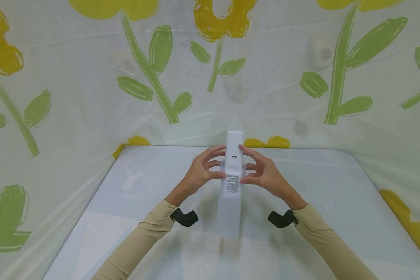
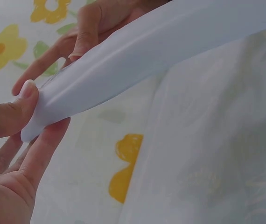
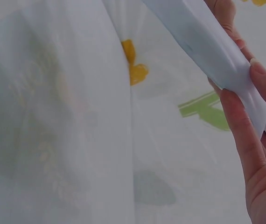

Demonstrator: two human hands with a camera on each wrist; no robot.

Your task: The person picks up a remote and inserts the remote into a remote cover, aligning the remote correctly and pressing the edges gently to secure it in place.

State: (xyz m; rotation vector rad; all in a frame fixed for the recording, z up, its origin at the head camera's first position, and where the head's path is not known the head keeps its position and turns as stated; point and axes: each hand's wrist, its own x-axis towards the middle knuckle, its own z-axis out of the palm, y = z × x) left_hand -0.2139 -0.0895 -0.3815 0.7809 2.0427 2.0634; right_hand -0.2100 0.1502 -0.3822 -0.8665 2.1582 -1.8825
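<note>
Clearly, both hands are busy with one thing: a long, narrow white package point(image 1: 232, 171) of soft plastic film, held above the pale table point(image 1: 335, 186) at the far middle of it. The left hand point(image 1: 201, 173) pinches the package from its left side, with the thumb and fingers curled onto the film. The right hand point(image 1: 264, 175) does the same from the right side, so the package is grasped between the two. In the left wrist view the thumb point(image 2: 11, 114) presses on the rounded end of the package point(image 2: 137, 56), and the other fingers support it from under. In the right wrist view the fingers point(image 3: 242, 135) grip the folded edge of the package point(image 3: 207, 42) in the same manner.

The upper part of the package looks white and filled, and it stands up toward the flower-printed sheet point(image 1: 91, 77) behind the table. The lower part hangs down toward the person and looks thin and half transparent (perhaps empty film, I cannot tell for sure). A small printed label point(image 1: 232, 182) sits near the middle.

As for progress, I judge that the handling is at an early stage. The package seems closed, no tear or opening is visible, and nothing has been taken out onto the table.
</note>
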